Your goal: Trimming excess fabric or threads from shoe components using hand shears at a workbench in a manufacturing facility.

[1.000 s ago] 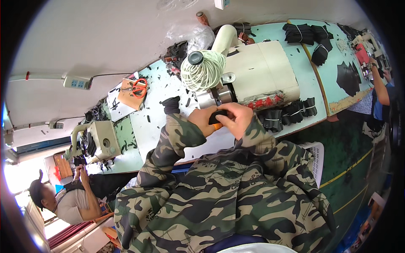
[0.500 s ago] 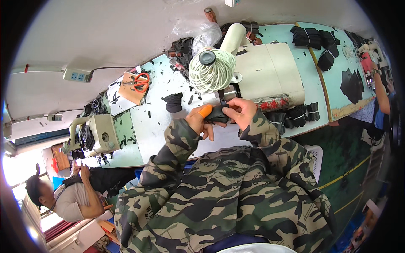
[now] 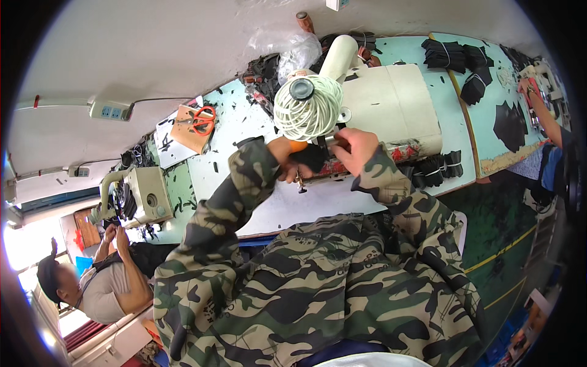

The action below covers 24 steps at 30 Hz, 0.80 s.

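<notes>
My left hand, with an orange cover on its thumb, is closed around a small stack of black pieces in front of the cream machine. My right hand is curled beside the machine's metal parts, just right of the stack. Its fingertips are pinched, and I cannot make out what lies between them. Right above both hands, a thick coil of white cord hangs around a dark-capped post and hides part of the machine. A small metal fitting shows below my left hand.
Orange-handled scissors lie on a brown pad to the left. Tied black bundles sit at the table edge on the right, with more bundles farther back. Other people work at the far left and far right, and another machine stands left.
Both hands have moved from in front of the machine up against it, below the cord coil. My right hand has come off the black stack, which stays in my left.
</notes>
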Each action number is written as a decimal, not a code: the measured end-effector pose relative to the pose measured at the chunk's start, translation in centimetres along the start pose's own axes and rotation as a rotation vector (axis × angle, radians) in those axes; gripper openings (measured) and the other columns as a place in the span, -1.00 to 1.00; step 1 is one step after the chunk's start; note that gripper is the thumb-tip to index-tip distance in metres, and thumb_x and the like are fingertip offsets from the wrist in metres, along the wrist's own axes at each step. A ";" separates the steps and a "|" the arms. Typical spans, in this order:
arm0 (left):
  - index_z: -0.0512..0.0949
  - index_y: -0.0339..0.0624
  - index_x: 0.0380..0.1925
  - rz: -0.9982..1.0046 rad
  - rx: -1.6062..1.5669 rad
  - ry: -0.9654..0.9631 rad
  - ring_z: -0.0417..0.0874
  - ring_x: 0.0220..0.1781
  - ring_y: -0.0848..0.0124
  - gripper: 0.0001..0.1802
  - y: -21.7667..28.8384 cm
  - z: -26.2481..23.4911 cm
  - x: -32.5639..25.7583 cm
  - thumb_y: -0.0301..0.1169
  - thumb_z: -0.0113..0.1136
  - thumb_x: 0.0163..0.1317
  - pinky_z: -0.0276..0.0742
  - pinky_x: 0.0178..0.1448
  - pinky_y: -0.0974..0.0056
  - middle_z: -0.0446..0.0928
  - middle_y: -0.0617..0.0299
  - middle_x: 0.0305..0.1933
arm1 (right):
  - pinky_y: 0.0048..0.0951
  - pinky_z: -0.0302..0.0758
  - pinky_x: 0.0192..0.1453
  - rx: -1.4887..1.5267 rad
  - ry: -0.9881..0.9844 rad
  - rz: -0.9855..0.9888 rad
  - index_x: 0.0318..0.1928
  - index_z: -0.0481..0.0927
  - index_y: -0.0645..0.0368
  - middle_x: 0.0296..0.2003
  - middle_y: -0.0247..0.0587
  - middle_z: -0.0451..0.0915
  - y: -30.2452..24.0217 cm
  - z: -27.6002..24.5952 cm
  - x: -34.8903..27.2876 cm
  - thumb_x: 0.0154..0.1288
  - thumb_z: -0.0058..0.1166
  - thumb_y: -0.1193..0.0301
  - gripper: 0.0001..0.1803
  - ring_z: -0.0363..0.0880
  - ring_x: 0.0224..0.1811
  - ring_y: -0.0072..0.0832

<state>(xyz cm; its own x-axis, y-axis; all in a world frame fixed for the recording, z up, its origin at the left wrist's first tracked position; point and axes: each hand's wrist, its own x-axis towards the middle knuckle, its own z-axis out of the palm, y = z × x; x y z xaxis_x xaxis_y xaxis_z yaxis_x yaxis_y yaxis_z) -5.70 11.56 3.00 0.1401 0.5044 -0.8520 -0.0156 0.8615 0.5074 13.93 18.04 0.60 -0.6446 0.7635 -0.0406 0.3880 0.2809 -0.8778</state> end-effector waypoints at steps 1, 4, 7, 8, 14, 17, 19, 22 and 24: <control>0.40 -0.21 -0.11 -0.023 -0.093 -0.065 0.41 -0.88 0.40 -0.65 0.3 0.3 0.7 -0.27 -0.31 0.28 0.18 -0.86 0.42 0.56 -0.01 -0.52 | -0.38 0.46 -0.36 -0.159 0.023 -0.082 -0.30 0.53 0.26 -0.48 -0.05 0.55 0.1 -0.1 0.2 0.02 0.07 0.45 -0.80 0.56 -0.47 -0.24; 0.37 -0.35 -0.11 -0.042 0.035 -0.172 0.49 -0.81 0.37 -0.65 0.4 -0.3 0.1 -0.33 -0.25 0.26 0.27 -0.87 0.43 0.56 -0.11 -0.45 | -0.36 0.46 -0.32 -0.261 -0.041 -0.031 -0.29 0.53 0.20 -0.44 -0.04 0.55 -0.1 -0.6 0.0 0.01 0.07 0.45 -0.80 0.55 -0.41 -0.18; 0.39 -0.35 -0.15 0.008 0.014 -0.005 0.52 -0.76 0.35 -0.67 0.6 0.0 -1.5 -0.34 -0.23 0.25 0.29 -0.87 0.42 0.55 -0.10 -0.48 | -0.36 0.45 -0.29 -0.188 -0.093 0.031 -0.30 0.54 0.19 -0.43 -0.05 0.54 0.0 -1.7 -0.3 0.00 0.08 0.45 -0.81 0.55 -0.38 -0.17; 0.39 -0.35 -0.16 0.072 0.033 0.107 0.51 -0.77 0.35 -0.67 0.5 0.4 -1.8 -0.34 -0.23 0.25 0.29 -0.86 0.42 0.55 -0.09 -0.50 | -0.36 0.45 -0.29 -0.078 -0.110 0.069 -0.32 0.54 0.21 -0.44 -0.06 0.54 0.0 -2.4 -0.5 0.00 0.08 0.45 -0.82 0.54 -0.38 -0.19; 0.38 -0.21 -0.12 -0.061 -0.150 -0.019 0.46 -0.84 0.34 -0.65 0.0 0.7 0.3 -0.22 -0.29 0.30 0.15 -0.89 0.44 0.54 -0.03 -0.59 | -0.38 0.44 -0.27 -0.075 -0.102 -0.247 -0.37 0.56 0.19 -0.40 -0.09 0.51 0.4 -1.1 -0.2 -0.05 0.10 0.50 -0.85 0.51 -0.37 -0.16; 0.35 -0.16 -0.06 -0.060 -0.014 0.043 0.46 -0.84 0.34 -0.67 0.1 0.3 -0.5 -0.25 -0.28 0.29 0.17 -0.88 0.44 0.53 -0.05 -0.58 | -0.35 0.44 -0.27 -0.199 -0.028 -0.089 -0.36 0.54 0.20 -0.42 -0.09 0.51 -0.2 -0.3 -0.4 -0.03 0.09 0.48 -0.85 0.49 -0.36 -0.09; 0.34 -0.17 -0.06 0.056 -0.017 0.120 0.46 -0.84 0.34 -0.67 -0.4 0.8 -1.1 -0.26 -0.27 0.29 0.17 -0.87 0.44 0.53 -0.06 -0.58 | -0.35 0.44 -0.27 -0.147 -0.024 -0.062 -0.35 0.53 0.20 -0.44 -0.09 0.50 0.0 -1.1 -0.7 -0.02 0.09 0.48 -0.84 0.49 -0.36 -0.10; 0.34 -0.18 -0.07 0.168 -0.036 0.225 0.49 -0.81 0.34 -0.68 -1.0 1.3 -0.7 -0.27 -0.25 0.29 0.18 -0.87 0.44 0.54 -0.03 -0.57 | -0.35 0.44 -0.27 0.005 -0.096 -0.064 -0.34 0.53 0.21 -0.41 -0.07 0.51 0.7 -1.9 -0.6 0.00 0.09 0.47 -0.84 0.50 -0.36 -0.13; 0.35 -0.19 -0.09 0.034 -0.100 0.099 0.50 -0.80 0.35 -0.67 -0.3 2.3 -0.1 -0.25 -0.25 0.29 0.18 -0.87 0.45 0.55 0.02 -0.57 | -0.36 0.44 -0.26 -0.044 -0.086 -0.151 -0.34 0.52 0.22 -0.34 -0.03 0.53 0.8 -1.6 -0.8 0.00 0.09 0.48 -0.84 0.52 -0.32 -0.16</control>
<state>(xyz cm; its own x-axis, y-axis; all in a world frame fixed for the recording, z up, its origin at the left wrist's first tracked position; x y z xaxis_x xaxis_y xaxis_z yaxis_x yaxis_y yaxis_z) -3.40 11.09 3.22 0.0396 0.5324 -0.8456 -0.1178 0.8428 0.5251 15.83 18.59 0.70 -0.7512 0.6584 0.0479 0.3097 0.4156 -0.8552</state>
